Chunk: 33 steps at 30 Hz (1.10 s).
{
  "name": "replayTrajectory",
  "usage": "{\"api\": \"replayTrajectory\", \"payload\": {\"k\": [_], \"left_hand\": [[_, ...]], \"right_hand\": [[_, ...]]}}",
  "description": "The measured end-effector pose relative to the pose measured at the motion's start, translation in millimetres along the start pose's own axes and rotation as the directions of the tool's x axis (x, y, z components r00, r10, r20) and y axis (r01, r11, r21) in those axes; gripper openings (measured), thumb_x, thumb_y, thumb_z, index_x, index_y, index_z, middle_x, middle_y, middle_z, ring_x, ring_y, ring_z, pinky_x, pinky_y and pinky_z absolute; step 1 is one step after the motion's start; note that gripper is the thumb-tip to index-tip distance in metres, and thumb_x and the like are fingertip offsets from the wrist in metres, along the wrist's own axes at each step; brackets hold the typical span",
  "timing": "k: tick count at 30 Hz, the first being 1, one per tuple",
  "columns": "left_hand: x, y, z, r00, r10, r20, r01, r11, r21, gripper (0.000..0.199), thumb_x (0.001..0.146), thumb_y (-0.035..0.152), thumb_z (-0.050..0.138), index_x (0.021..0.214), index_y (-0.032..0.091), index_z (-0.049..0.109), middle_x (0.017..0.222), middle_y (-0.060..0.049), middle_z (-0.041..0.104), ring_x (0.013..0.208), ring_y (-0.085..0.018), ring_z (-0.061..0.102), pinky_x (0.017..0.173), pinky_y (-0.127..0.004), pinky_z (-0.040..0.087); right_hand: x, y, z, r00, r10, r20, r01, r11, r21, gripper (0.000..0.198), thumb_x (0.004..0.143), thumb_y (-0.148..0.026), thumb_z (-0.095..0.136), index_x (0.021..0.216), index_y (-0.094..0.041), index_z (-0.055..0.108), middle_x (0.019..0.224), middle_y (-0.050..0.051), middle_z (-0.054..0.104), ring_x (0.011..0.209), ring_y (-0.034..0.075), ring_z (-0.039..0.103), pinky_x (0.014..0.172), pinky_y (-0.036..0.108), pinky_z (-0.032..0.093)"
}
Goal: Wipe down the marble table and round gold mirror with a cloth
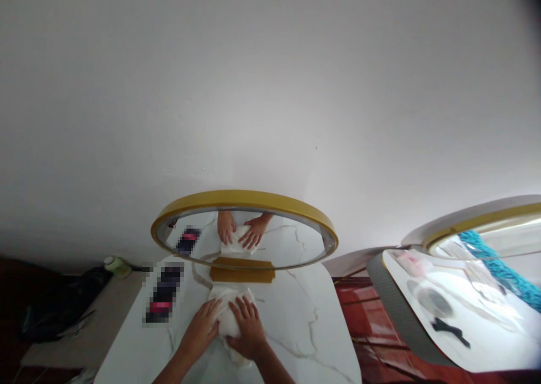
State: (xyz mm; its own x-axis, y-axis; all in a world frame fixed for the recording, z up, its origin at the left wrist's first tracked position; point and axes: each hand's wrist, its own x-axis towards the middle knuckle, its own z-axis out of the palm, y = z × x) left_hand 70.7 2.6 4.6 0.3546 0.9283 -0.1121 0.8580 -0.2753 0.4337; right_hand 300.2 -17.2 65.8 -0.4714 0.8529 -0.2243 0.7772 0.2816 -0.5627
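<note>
A crumpled white bundle, perhaps a cloth or thin plastic, lies on the white marbled tabletop. On its left side rests my left hand, its fingers stretched forward along the edge. My right hand lies over the bundle's right side with the fingers spread. Both hands are open and press down on it rather than wrapping round it. Part of the bundle is hidden beneath my palms. Just behind stands a round gold-framed mirror on a gold base, reflecting both hands and the bundle.
Left of my hands lies a pixelated dark item. A second white table at the right holds a black object and another mirror. Far left are a dark bag and a pale green container. The wall rises behind.
</note>
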Motion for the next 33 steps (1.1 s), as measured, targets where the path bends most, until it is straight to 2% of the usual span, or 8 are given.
{"api": "replayTrajectory", "payload": {"k": [5,8,11,14,17,22,27,33], "left_hand": [[-52.0,5.2,17.8,0.972,0.036,0.232,-0.036,0.999,-0.002,0.05,0.08,0.036,0.051,0.13,0.026,0.052,0.138,-0.008,0.05,0.13,-0.028,0.042,0.108,-0.044,0.037],[-79.5,9.2,25.9,0.919,0.087,0.385,-0.07,0.996,-0.056,0.059,0.071,0.036,0.061,0.129,0.029,0.052,0.141,-0.006,0.047,0.131,-0.032,0.041,0.107,-0.046,0.037],[-92.2,12.6,30.5,0.884,0.099,0.456,-0.069,0.994,-0.082,0.062,0.07,0.034,0.062,0.131,0.027,0.051,0.144,-0.008,0.043,0.132,-0.033,0.039,0.107,-0.049,0.036],[-88.1,14.9,30.1,0.9,0.071,0.43,-0.04,0.996,-0.079,0.062,0.071,0.035,0.063,0.131,0.025,0.051,0.145,-0.011,0.041,0.133,-0.034,0.038,0.109,-0.049,0.033],[-69.3,17.7,23.1,0.934,0.059,0.352,-0.031,0.996,-0.084,0.055,0.074,0.038,0.062,0.128,0.027,0.052,0.142,-0.01,0.044,0.131,-0.032,0.04,0.109,-0.047,0.033],[-20.5,26.9,4.5,0.977,0.055,0.204,-0.045,0.998,-0.054,0.047,0.086,0.04,0.051,0.129,0.024,0.049,0.138,-0.01,0.045,0.128,-0.027,0.042,0.108,-0.043,0.034],[21.8,37.2,-3.0,0.997,0.06,0.045,-0.058,0.997,-0.055,0.043,0.089,0.031,0.045,0.131,0.025,0.045,0.14,-0.008,0.043,0.13,-0.024,0.038,0.107,-0.043,0.034],[29.6,46.4,-1.2,0.996,0.075,0.038,-0.07,0.989,-0.129,0.043,0.081,0.019,0.048,0.123,0.017,0.049,0.132,-0.012,0.046,0.127,-0.024,0.039,0.109,-0.041,0.031]], "right_hand": [[-41.1,22.9,30.8,0.971,-0.232,0.063,0.234,0.972,-0.036,0.086,0.082,-0.061,0.053,0.149,-0.036,0.006,0.156,0.0,0.015,0.142,0.029,0.016,0.114,0.046,0.02],[-61.4,39.6,57.6,0.937,-0.344,0.067,0.35,0.931,-0.106,0.062,0.095,-0.043,0.044,0.147,-0.041,0.011,0.152,-0.005,0.027,0.139,0.023,0.028,0.112,0.04,0.027],[-73.8,48.1,70.0,0.93,-0.362,0.064,0.367,0.924,-0.109,0.055,0.098,-0.034,0.037,0.146,-0.045,0.012,0.15,-0.008,0.031,0.137,0.018,0.031,0.111,0.035,0.03],[-76.2,48.7,62.2,0.932,-0.335,0.136,0.341,0.94,-0.025,0.071,0.09,-0.052,0.049,0.148,-0.04,0.01,0.154,-0.004,0.022,0.14,0.023,0.025,0.114,0.04,0.025],[-67.3,47.1,46.5,0.957,-0.226,0.181,0.226,0.974,0.018,0.093,0.075,-0.064,0.06,0.149,-0.037,0.009,0.156,-0.002,0.016,0.141,0.029,0.019,0.115,0.045,0.019],[-35.8,46.9,20.6,0.994,-0.049,0.095,0.053,0.998,-0.043,0.089,0.077,-0.053,0.061,0.149,-0.035,0.012,0.156,-0.002,0.014,0.143,0.026,0.014,0.116,0.044,0.016],[-8.2,50.0,2.9,0.997,0.057,-0.047,-0.062,0.993,-0.102,0.086,0.078,-0.035,0.06,0.15,-0.027,0.014,0.155,0.002,0.02,0.142,0.024,0.017,0.115,0.04,0.02],[-8.1,46.5,13.1,0.99,0.11,-0.085,-0.118,0.989,-0.09,0.085,0.075,-0.031,0.059,0.149,-0.024,0.017,0.155,0.003,0.019,0.143,0.025,0.011,0.115,0.042,0.017]]}}
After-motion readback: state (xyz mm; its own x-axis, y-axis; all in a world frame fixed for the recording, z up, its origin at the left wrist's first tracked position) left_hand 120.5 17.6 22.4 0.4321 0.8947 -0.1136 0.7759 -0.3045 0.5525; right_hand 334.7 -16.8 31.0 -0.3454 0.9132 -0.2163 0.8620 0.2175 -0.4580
